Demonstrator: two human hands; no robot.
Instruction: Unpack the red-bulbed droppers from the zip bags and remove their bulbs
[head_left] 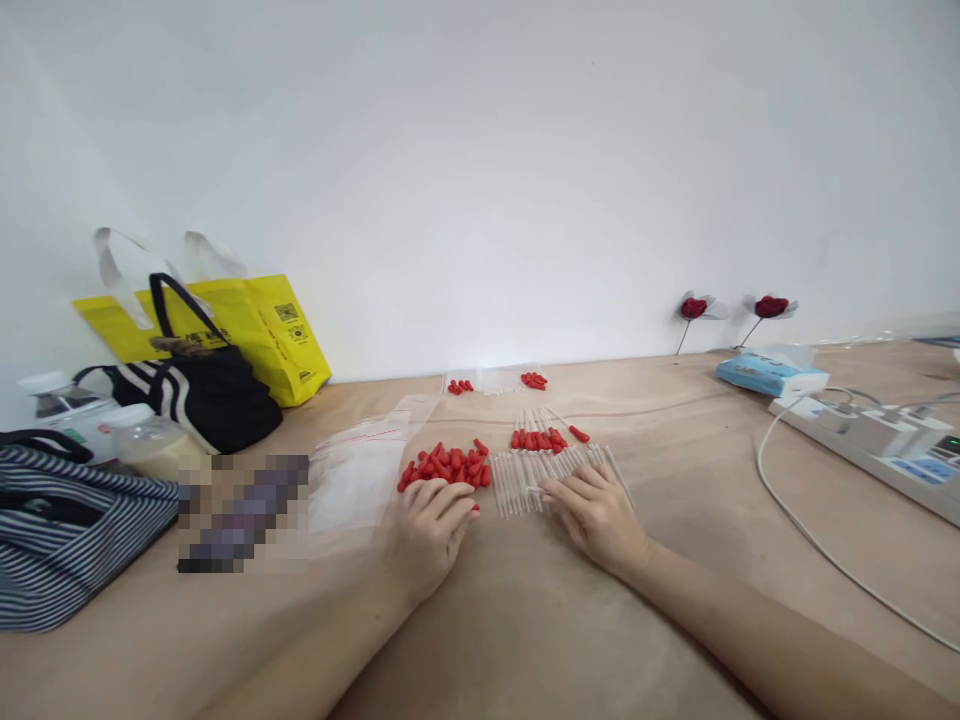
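Note:
My left hand [433, 525] is curled at the near edge of a pile of red rubber bulbs [448, 463]. A single red bulb [475, 508] shows at its thumb and forefinger, pinched between them. My right hand [600, 512] rests over a row of thin clear tubes [514, 482], with fingers bent together. A clear tube's end [534, 490] seems to stick out at its fingertips; the rest is hidden. Behind the row, several tubes with red bulbs fitted [534, 438] lie side by side. One more fitted bulb [578, 433] lies aslant to their right.
Left are plastic bags [360, 470], a striped pouch [75, 540], a jar [154, 440], a black bag [225, 400] and a yellow bag [289, 340]. A bag with red bulbs [495, 380] lies behind. Right are tissues [772, 374], a power strip [892, 445] and a cable [795, 535].

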